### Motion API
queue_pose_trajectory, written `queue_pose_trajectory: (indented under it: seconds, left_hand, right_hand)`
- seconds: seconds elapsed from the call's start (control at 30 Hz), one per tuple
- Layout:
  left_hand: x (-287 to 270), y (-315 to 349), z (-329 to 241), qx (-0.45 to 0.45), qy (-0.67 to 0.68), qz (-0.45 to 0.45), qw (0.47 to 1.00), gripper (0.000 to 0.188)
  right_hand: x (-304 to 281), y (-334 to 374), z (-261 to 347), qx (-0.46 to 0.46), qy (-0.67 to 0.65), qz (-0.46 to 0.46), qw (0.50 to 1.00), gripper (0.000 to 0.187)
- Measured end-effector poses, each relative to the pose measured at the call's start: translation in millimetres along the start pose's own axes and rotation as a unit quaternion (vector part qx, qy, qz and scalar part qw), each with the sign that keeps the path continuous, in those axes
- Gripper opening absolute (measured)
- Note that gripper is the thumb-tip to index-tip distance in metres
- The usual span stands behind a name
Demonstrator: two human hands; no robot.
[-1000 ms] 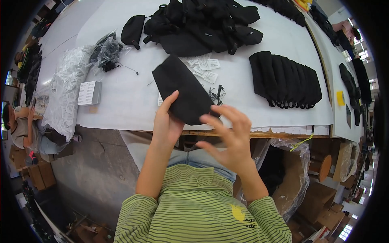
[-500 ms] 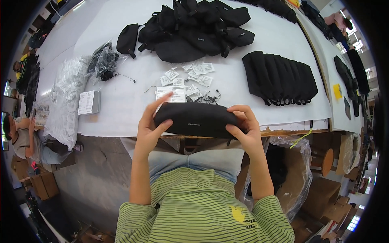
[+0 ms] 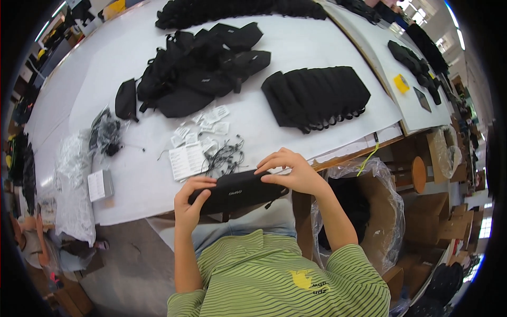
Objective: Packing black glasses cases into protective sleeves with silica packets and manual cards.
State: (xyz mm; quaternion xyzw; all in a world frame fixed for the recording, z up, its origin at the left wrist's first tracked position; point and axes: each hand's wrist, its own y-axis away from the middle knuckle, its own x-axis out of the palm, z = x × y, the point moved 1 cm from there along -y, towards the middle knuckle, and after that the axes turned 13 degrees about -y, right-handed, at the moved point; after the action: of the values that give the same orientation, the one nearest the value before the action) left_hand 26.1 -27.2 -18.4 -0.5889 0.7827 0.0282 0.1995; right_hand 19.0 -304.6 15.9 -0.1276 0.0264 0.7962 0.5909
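Both hands grip one black pouch (image 3: 237,191), held level over the lap, just off the near edge of the bench (image 3: 327,47). The left hand (image 3: 189,203) is clamped on the pouch's left end, thumb on top, fingers curled under. The right hand (image 3: 289,172) is clamped on the pouch's right end, fingers spread over the top edge. The pouch is oblong, long side running left-right, small pale mark on its front; a short strap bit hangs below it.

Just beyond the pouch, on the bench, lies a tangle of black cords (image 3: 226,156), touching a white printed sheet (image 3: 186,161) on its left. Further from the pouch sit scattered small white tags (image 3: 203,129). Left of the pouch, a small grey box (image 3: 100,185) lies near crumpled clear plastic bags (image 3: 71,179). Far beyond the pouch sits a loose heap of black bags (image 3: 203,66), with a single black pouch (image 3: 126,99) at its left. Beyond and right of the held pouch stands a tidy overlapped row of black pouches (image 3: 317,95). Right of the held pouch, below bench level, a cardboard box lined with clear plastic (image 3: 369,211) stands open, dark items inside. A yellow tape roll (image 3: 401,83) lies on the far right bench. The person wears a green striped shirt (image 3: 269,280).
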Motion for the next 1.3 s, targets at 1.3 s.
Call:
queue_pose_trajectory:
  seconds: [1.3]
  left_hand:
    - [-27, -48, 109, -0.128, -0.507, -0.203, 0.828, 0.038]
  right_hand:
    - [-354, 36, -95, 0.032, 0.454, -0.467, 0.758, 0.061]
